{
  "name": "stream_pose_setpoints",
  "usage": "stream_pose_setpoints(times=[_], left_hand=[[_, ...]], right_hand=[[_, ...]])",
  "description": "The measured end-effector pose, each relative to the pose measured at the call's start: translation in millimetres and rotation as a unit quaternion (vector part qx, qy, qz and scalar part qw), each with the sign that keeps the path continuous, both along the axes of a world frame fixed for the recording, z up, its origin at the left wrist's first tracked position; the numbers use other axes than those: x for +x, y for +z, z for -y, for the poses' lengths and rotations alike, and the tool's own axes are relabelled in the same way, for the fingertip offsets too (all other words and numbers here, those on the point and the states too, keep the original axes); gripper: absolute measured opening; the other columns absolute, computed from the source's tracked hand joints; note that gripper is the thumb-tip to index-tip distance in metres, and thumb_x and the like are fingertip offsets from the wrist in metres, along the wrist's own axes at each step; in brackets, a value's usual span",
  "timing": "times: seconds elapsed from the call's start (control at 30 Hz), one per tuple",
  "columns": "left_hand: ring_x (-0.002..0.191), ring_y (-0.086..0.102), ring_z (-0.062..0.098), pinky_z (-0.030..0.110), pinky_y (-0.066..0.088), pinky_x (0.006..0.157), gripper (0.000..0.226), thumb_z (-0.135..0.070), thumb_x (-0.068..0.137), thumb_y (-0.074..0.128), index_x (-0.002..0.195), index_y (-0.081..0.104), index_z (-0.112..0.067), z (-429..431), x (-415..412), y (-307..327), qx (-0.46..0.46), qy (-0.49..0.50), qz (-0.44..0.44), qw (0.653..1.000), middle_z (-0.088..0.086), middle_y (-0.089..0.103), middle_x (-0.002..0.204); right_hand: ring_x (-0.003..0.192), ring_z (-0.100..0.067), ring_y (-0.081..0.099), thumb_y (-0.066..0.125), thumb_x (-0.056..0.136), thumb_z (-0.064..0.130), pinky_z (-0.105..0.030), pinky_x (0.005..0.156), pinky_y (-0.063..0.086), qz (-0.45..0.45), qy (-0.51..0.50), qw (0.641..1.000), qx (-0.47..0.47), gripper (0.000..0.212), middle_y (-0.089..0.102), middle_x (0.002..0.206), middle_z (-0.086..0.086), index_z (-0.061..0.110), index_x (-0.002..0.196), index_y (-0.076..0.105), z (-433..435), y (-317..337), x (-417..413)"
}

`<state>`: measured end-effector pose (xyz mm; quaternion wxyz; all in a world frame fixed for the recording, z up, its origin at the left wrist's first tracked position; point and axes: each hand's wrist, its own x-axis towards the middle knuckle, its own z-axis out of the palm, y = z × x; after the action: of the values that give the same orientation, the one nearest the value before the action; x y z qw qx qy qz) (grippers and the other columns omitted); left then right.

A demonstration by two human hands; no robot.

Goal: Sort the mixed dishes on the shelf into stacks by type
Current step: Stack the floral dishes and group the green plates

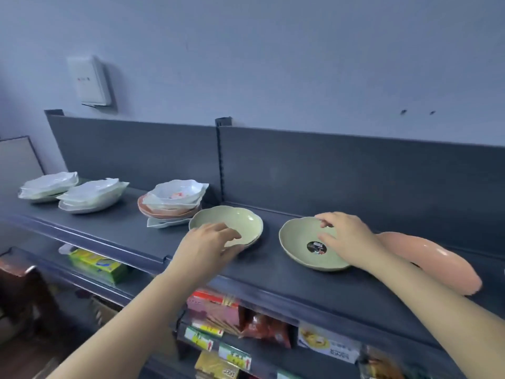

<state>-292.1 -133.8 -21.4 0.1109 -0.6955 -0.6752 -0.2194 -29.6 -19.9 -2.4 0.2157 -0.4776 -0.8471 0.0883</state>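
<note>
While my left grip [213, 242] pinches a green dish [235, 222], my right grip [347, 239] curls over the stickered dish [300, 242].
My forearm [426, 294] could knock the pink dish [442, 263] off the shelf [273, 272].

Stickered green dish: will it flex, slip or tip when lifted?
Stickered green dish looks like thin moulded plastic: probably light and stiff. Matte surface should grip fairly well. Wide and shallow, it may tilt if the right hand lifts one edge.
</note>
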Motion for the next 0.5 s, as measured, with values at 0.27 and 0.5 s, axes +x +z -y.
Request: stream_pose_setpoints(times=[0.27, 0.5], left_hand=[[0.077, 0.065, 0.024, 0.034, 0.053, 0.059, 0.044, -0.054, 0.08, 0.04, 0.09, 0.071, -0.024, 45, -140, -11, 0.024, 0.029, -0.014, 0.999, -0.004, 0.069, 0.085], [0.084, 0.064, 0.022, 0.035, 0.053, 0.068, 0.024, -0.043, 0.084, 0.062, 0.096, 0.071, -0.024, 58, -193, -29, 0.005, 0.046, -0.005, 0.999, -0.005, 0.069, 0.092]], right_hand=[[0.106, -0.017, 0.053, 0.054, 0.09, 0.026, -0.031, 0.088, 0.043, 0.025, 0.038, 0.999, -0.002, 0.036, 0.06, 0.114, 0.004, 0.018, 0.125, 0.055, 32, -7, -140], [0.112, -0.025, 0.052, 0.056, 0.089, 0.035, -0.037, 0.092, 0.045, 0.102, 0.017, 0.992, -0.072, 0.04, 0.057, 0.124, -0.001, 0.017, 0.125, 0.055, 34, -26, -204]])
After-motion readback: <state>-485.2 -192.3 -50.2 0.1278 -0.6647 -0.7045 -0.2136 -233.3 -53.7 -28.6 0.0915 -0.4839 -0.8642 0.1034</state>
